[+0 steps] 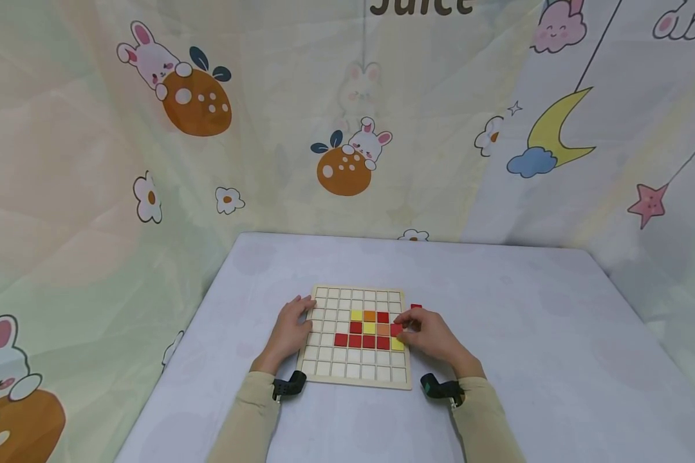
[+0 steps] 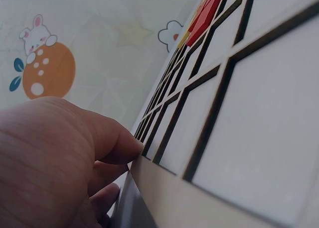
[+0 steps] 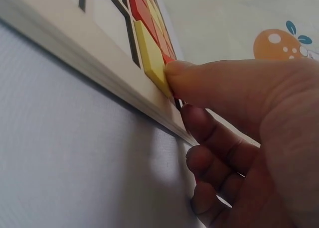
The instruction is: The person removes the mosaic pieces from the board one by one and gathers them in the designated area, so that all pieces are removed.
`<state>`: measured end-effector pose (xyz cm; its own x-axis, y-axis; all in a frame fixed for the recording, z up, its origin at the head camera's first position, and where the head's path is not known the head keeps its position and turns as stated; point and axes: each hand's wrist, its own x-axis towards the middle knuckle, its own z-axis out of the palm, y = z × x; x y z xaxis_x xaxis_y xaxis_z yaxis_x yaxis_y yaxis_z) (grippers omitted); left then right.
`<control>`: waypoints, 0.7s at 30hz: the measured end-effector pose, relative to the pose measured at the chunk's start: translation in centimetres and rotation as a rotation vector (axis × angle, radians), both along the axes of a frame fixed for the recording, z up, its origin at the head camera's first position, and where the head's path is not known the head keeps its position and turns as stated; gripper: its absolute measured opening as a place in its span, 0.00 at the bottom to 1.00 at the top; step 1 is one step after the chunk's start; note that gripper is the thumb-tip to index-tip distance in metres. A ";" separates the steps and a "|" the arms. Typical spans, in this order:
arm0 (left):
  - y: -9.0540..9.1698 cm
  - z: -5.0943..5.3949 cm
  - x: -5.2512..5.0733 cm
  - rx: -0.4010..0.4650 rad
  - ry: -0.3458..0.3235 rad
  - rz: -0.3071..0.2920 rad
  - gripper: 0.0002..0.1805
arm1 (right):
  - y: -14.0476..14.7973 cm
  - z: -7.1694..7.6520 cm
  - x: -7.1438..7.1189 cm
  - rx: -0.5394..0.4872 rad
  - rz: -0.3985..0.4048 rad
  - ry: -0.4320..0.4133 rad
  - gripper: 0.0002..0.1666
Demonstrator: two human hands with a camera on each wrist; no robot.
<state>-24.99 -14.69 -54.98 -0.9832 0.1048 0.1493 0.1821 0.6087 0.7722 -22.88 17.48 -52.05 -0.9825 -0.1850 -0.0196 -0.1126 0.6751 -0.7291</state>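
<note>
A pale wooden grid board (image 1: 353, 384) lies on the table, with red, orange and yellow square tiles in its middle and right cells. My left hand (image 1: 287, 331) rests at the board's left edge; in the left wrist view the fingertips (image 2: 133, 151) touch the rim. At the right edge my right hand (image 1: 437, 337) has thumb and index finger around a red tile (image 1: 396, 330) in the last column. Just below it lies a yellow tile (image 1: 397, 344). Seen from the right wrist, the thumb (image 3: 219, 86) touches the yellow tile (image 3: 151, 58) and partly hides the red one.
A loose red tile (image 1: 416, 306) lies on the table beyond my right hand, off the board. White cloth covers the table (image 1: 533, 334). Behind it hangs a printed curtain (image 1: 278, 128) with rabbits, flowers and a moon.
</note>
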 end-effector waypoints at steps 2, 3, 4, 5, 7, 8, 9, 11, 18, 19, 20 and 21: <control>0.0 0.1 0.0 -0.002 -0.001 0.000 0.23 | 0.0 0.0 0.0 0.004 0.008 -0.005 0.15; 0.0 0.1 0.0 -0.004 0.004 0.000 0.23 | 0.0 0.0 0.0 0.005 0.011 -0.008 0.16; 0.0 0.1 0.0 -0.006 0.007 0.000 0.23 | 0.0 0.1 0.0 0.008 0.012 -0.010 0.16; 0.1 0.1 0.1 -0.007 0.012 0.000 0.23 | 0.0 0.1 0.0 0.007 0.014 -0.011 0.16; 0.1 0.1 0.1 -0.008 0.017 0.000 0.23 | 0.0 0.1 0.0 0.006 0.015 -0.008 0.16; 0.1 0.1 0.1 -0.008 0.018 0.000 0.23 | 0.0 0.1 0.0 0.008 0.016 -0.004 0.16; 0.1 0.1 0.1 -0.010 0.023 -0.001 0.23 | -0.1 0.1 0.0 0.009 0.017 0.001 0.16; 0.1 0.1 0.1 -0.009 0.026 -0.002 0.23 | 0.0 0.0 0.0 0.014 0.018 0.016 0.15; 0.0 0.1 0.1 -0.002 0.026 -0.004 0.23 | 0.2 -0.2 -0.1 0.011 0.014 0.081 0.15; 0.0 0.1 0.1 -0.001 0.025 -0.003 0.23 | 0.3 -0.2 -0.1 0.006 0.012 0.090 0.15; 0.0 0.1 0.1 -0.001 0.025 -0.002 0.23 | 0.4 -0.2 -0.1 0.003 0.013 0.097 0.15; 0.0 0.1 0.1 0.000 0.023 -0.001 0.23 | 0.5 -0.2 -0.1 -0.002 0.011 0.103 0.15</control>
<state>-24.88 -14.66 -54.90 -0.9795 0.1058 0.1717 0.2003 0.6084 0.7679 -23.02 17.96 -52.28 -0.9772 -0.1958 0.0817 -0.1944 0.6723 -0.7143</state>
